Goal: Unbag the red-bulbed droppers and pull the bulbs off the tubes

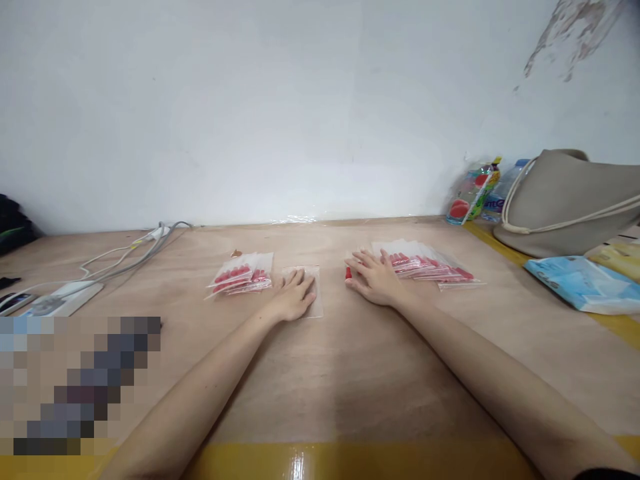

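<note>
Left hand (pixel 295 299): grip loose, palm down, fingers slightly spread on a clear bag (pixel 318 285); bag is pressed flat, partly covered, no pinch seen. Right hand (pixel 377 279): grip wide, fingers fanned; a red piece (pixel 349 273) is partly hidden at the fingertips, nothing seen clasped. Contact with it can't be told.

Right fan of bags (pixel 425 263), red contents, is overlapped at its left end by the right hand. Left stack of bags (pixel 243 275), same red contents, is set just beside the left hand; a brown scrap (pixel 236 253) is seen behind it.

Further out on the desk (pixel 300 373): left side is taken up by cables (pixel 150 250) and a white box (pixel 65 298); the near-left corner is pixelated, unreadable. Right side is crowded by a blue packet (pixel 583 283) and a grey drawstring bag (pixel 570 200), by which a second bottle is partly blocked; a peach-labelled bottle (pixel 470 197) is stood alongside. Desk is backed by a white wall (pixel 300 113).
</note>
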Demonstrator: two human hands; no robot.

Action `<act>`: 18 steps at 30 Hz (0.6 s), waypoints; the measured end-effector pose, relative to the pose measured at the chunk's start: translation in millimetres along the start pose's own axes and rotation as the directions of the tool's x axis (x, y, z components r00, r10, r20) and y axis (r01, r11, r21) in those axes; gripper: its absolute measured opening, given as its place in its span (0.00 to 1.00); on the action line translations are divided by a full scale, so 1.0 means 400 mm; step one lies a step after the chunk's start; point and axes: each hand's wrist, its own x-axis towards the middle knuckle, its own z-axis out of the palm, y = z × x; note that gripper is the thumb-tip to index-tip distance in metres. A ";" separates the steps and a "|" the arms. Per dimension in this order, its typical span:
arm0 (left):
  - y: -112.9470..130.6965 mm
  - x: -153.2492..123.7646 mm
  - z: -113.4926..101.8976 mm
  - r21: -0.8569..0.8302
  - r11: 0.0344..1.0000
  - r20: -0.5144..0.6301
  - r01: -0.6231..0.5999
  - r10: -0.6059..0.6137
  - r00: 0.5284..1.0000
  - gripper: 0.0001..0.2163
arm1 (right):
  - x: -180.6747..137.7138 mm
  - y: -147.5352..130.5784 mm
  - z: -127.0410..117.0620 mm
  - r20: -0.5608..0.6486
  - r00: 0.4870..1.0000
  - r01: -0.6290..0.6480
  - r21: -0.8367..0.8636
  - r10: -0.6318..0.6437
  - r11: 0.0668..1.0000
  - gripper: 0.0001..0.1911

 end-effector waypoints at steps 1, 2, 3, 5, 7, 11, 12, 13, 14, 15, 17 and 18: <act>-0.002 0.002 0.009 -0.002 1.000 -0.001 -0.014 0.014 1.000 0.26 | 0.000 -0.007 0.003 0.048 0.998 0.044 0.001 -0.044 0.999 0.25; -0.004 0.004 0.018 -0.002 1.000 -0.009 -0.017 0.017 1.000 0.27 | 0.000 -0.012 0.007 0.085 0.994 0.068 0.006 -0.069 0.998 0.25; -0.006 0.005 0.027 0.002 1.000 -0.020 -0.015 0.015 1.000 0.29 | -0.001 -0.015 0.010 0.104 0.991 0.079 0.013 -0.080 0.997 0.24; -0.009 0.008 0.039 0.017 1.000 -0.054 -0.018 0.019 0.998 0.30 | -0.003 -0.018 0.014 0.080 0.994 0.074 0.016 -0.075 0.997 0.22; -0.009 0.008 0.040 0.048 0.998 -0.124 -0.040 0.046 0.991 0.29 | -0.006 -0.019 0.014 0.007 0.998 0.067 0.010 -0.067 0.998 0.20; 0.021 -0.007 0.015 0.155 0.986 -0.375 -0.060 0.115 0.920 0.22 | -0.016 -0.042 0.008 -0.142 0.985 0.101 0.021 -0.097 0.995 0.16; 0.035 -0.015 0.008 0.180 0.982 -0.412 -0.048 0.120 0.903 0.20 | -0.019 -0.051 0.007 -0.168 0.980 0.113 0.033 -0.106 0.993 0.15; 0.049 -0.023 0.003 0.202 0.979 -0.423 -0.035 0.119 0.898 0.18 | -0.022 -0.061 0.007 -0.188 0.975 0.129 0.048 -0.118 0.990 0.14; 0.063 -0.031 0.001 0.218 0.976 -0.409 -0.022 0.112 0.906 0.17 | -0.025 -0.070 0.007 -0.201 0.970 0.153 0.063 -0.137 0.986 0.13; 0.075 -0.037 0.002 0.230 0.973 -0.379 -0.013 0.102 0.920 0.16 | -0.028 -0.078 0.009 -0.212 0.964 0.180 0.078 -0.160 0.981 0.13; 0.084 -0.041 0.009 0.245 0.970 -0.314 -0.007 0.086 0.945 0.14 | -0.032 -0.086 0.015 -0.235 0.952 0.223 0.102 -0.195 0.969 0.13; 0.080 -0.038 0.013 0.251 0.968 -0.297 -0.010 0.087 0.951 0.14 | -0.033 -0.088 0.018 -0.248 0.949 0.229 0.110 -0.196 0.967 0.13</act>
